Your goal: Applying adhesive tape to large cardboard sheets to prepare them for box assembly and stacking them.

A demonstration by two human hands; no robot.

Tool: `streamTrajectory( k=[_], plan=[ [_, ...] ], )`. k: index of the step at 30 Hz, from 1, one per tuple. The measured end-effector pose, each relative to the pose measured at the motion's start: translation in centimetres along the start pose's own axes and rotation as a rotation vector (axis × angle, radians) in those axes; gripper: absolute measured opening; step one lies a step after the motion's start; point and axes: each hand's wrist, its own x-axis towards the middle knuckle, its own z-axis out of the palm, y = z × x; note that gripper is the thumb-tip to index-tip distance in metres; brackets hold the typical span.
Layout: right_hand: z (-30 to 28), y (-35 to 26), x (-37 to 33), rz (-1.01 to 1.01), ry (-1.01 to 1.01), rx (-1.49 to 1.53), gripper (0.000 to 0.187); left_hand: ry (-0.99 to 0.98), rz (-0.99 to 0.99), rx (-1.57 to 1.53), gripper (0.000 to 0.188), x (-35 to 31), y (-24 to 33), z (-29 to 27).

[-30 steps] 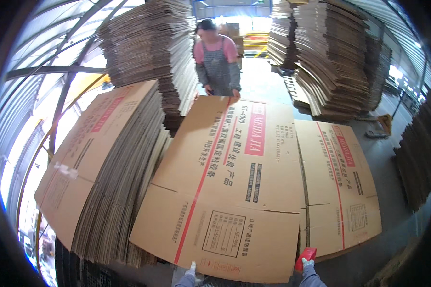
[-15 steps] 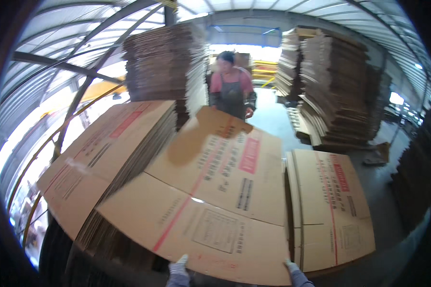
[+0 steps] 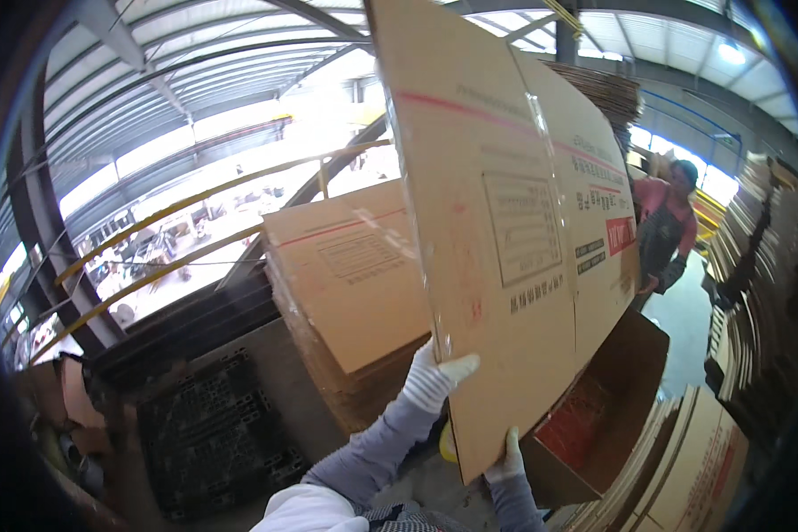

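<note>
A large flattened cardboard carton [image 3: 523,230], brown with red and black print, is tilted up on its side in front of me. My left hand [image 3: 436,377], in a white glove, grips its near edge, with the thumb across the printed face. Lower down, my right hand [image 3: 507,459], also gloved, is closed on the carton's bottom near corner; its other fingers are hidden behind the board. Beyond the far end stands a co-worker [image 3: 665,230] in a pink top and dark apron. Whether that person touches the carton, I cannot tell.
To the left is a stack of flat cartons [image 3: 346,275] with plastic wrap on it. A black pallet [image 3: 217,434] lies on the floor near a yellow railing [image 3: 177,208]. An open brown box [image 3: 629,363] and more carton stacks [image 3: 692,470] are at right.
The carton has gone from lying nearly flat across the stacks to standing steeply on its side, still in both my hands. My view has swung left, bringing the floor pallet into sight.
</note>
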Motion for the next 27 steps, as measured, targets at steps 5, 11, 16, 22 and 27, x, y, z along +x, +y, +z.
streamTrajectory(
  k=[5, 11, 16, 22, 27],
  plan=[
    [9.7, 5.4, 8.5, 0.121, -0.163, -0.255, 0.067, 0.159, 0.067, -0.011, 0.035, 7.8, 8.0, -11.9],
    [11.1, 4.9, 6.2, 0.279, -0.147, -0.510, 0.055, 0.411, -0.038, -0.117, 0.031, 11.5, 10.8, -26.6],
    [4.1, 5.6, 5.9, 0.233, 0.166, -0.509, 0.049, 0.614, -0.105, -0.141, 0.035, 9.0, 1.1, -35.9],
    [5.2, 7.2, 8.1, -0.012, 0.211, -0.377, 0.042, 0.762, -0.273, -0.210, 0.041, 9.1, -2.8, -35.6],
    [8.4, 9.0, 10.8, -0.069, 0.202, -0.340, 0.038, 0.768, -0.135, -0.176, 0.046, 12.0, -5.3, -39.2]
  ],
)
